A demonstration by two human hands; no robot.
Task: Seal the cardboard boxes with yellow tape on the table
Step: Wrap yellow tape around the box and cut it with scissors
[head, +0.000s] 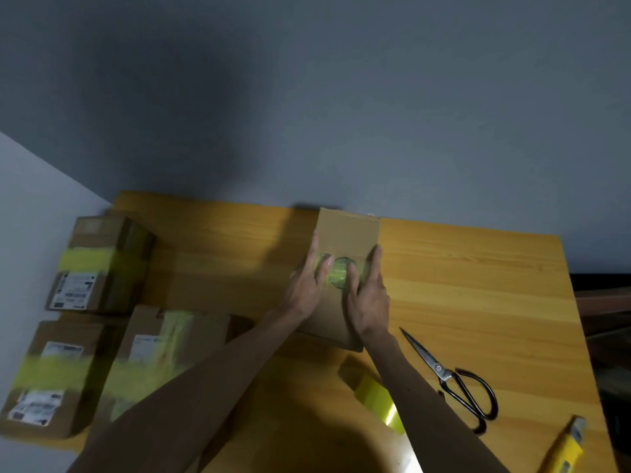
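Both forearms reached from the lower frame to the centre, where a flat brown cardboard box (348, 230) lay on the grained wooden worktop (478, 268). The left hand (305, 281) and right hand (368, 298) rested on it, each grip spread, fingers straight, thumbs touching the round, glossy yellow tape roll (336, 274) between them. Steel scissors (454, 377) lay lower right.

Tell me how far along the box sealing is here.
Done: the back left box, front left box and the box beside it each carry a yellow band. In hand: the left hand and right hand press flat fingers on the tape strip across the middle box. Left: finishing that box; no other unsealed box shows. The tape roll and scissors lie nearby.
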